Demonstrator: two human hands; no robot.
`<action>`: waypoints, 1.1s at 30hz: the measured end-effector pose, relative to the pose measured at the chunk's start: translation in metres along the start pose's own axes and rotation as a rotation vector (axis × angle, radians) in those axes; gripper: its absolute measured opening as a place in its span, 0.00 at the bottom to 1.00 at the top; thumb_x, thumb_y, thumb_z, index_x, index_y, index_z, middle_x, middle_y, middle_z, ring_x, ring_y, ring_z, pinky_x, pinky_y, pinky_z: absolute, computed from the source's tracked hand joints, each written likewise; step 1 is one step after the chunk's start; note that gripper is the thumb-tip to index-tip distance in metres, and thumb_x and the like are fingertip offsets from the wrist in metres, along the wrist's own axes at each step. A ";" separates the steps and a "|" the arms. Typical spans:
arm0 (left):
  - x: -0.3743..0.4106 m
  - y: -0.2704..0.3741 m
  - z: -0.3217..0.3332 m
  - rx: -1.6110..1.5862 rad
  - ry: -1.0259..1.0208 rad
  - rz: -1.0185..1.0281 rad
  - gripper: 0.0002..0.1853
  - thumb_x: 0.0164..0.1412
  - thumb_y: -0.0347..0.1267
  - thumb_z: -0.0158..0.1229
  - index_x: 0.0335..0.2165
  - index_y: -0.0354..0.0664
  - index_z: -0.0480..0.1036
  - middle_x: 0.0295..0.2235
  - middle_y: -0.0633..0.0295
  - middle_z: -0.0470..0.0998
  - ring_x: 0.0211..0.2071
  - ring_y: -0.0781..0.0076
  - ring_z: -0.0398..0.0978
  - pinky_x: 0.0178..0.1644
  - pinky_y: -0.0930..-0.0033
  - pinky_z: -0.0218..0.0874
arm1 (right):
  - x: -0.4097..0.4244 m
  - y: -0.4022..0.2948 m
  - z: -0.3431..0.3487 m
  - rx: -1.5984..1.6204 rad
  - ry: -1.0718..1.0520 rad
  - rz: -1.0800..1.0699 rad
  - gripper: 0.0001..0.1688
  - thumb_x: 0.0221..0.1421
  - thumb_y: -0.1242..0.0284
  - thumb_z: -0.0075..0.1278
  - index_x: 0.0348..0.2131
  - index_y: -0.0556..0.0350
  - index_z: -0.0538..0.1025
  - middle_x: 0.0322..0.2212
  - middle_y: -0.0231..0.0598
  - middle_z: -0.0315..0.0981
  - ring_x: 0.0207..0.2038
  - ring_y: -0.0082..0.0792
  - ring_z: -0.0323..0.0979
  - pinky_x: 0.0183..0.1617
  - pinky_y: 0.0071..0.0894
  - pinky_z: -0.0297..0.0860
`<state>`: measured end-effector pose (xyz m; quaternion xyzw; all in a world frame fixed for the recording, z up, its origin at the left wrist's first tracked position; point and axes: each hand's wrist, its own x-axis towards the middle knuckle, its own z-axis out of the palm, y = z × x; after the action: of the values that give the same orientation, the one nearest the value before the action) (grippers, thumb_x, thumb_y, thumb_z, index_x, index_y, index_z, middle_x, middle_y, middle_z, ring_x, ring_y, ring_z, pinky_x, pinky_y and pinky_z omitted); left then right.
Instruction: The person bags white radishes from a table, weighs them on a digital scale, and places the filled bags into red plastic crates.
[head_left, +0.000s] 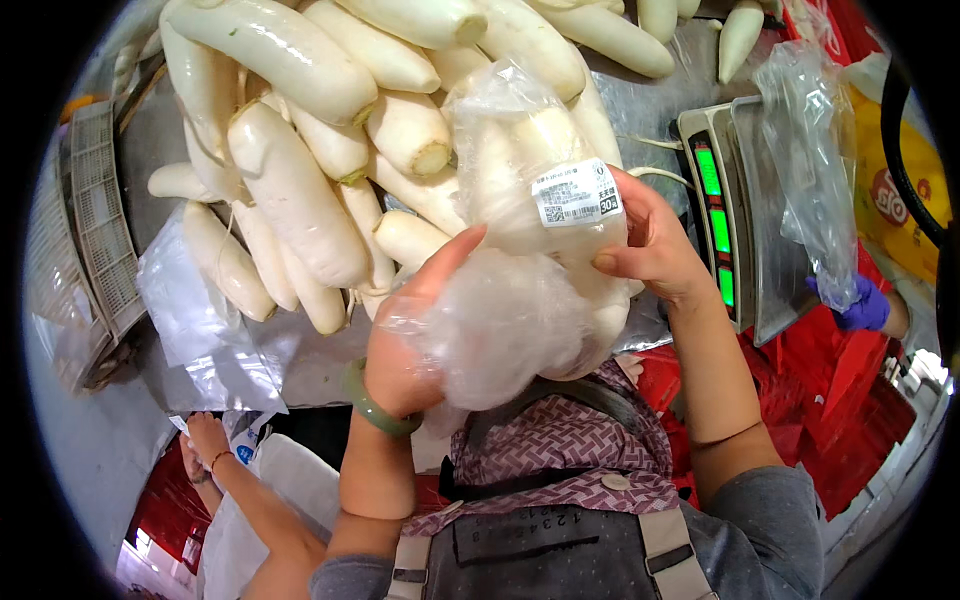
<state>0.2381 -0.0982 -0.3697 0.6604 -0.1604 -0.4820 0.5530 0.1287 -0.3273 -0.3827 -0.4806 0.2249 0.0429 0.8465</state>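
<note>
A clear plastic bag (487, 97) of white daikon radishes is held up before me, with a printed white label (577, 193) on its upper side. My right hand (652, 236) grips the bag's right edge beside the label, thumb on the front. A green bangle circles the wrist of my left hand (401, 337), which holds the bag from the left. Bunched loose plastic (510, 322) covers most of those fingers, and the thumb points up along the bag. Behind the bag lies a heap of daikon radishes (296, 195).
Flat plastic bags (195, 300) lie at the table's left edge. At right stands a digital scale (709, 210) with lit green displays. A person's purple-gloved hand (862, 304) holds a clear bag (806, 150) over its tray. Another person's hands (206, 442) are at lower left.
</note>
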 end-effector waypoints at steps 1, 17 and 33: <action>0.001 0.000 0.002 0.164 -0.002 0.069 0.41 0.45 0.27 0.60 0.58 0.37 0.52 0.40 0.55 0.75 0.37 0.64 0.75 0.42 0.69 0.65 | 0.001 0.001 0.000 0.005 -0.009 -0.006 0.47 0.35 0.81 0.58 0.56 0.65 0.57 0.49 0.38 0.64 0.51 0.27 0.63 0.56 0.26 0.59; 0.020 0.036 -0.001 0.078 -0.236 0.234 0.18 0.48 0.26 0.60 0.41 0.37 0.72 0.35 0.59 0.77 0.35 0.71 0.75 0.39 0.70 0.66 | -0.041 -0.045 0.057 -1.362 0.212 -0.806 0.22 0.37 0.72 0.56 0.38 0.52 0.73 0.40 0.39 0.69 0.45 0.43 0.66 0.51 0.40 0.62; -0.035 0.039 0.026 -0.215 -0.234 0.174 0.20 0.51 0.25 0.57 0.45 0.37 0.68 0.38 0.61 0.74 0.37 0.72 0.72 0.40 0.70 0.65 | -0.038 -0.017 0.066 -1.110 0.537 -0.689 0.09 0.45 0.76 0.51 0.31 0.52 0.70 0.25 0.41 0.72 0.28 0.42 0.73 0.32 0.36 0.69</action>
<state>0.2125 -0.1006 -0.3170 0.5202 -0.2279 -0.5203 0.6377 0.1220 -0.2756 -0.3242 -0.8791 0.2063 -0.2392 0.3570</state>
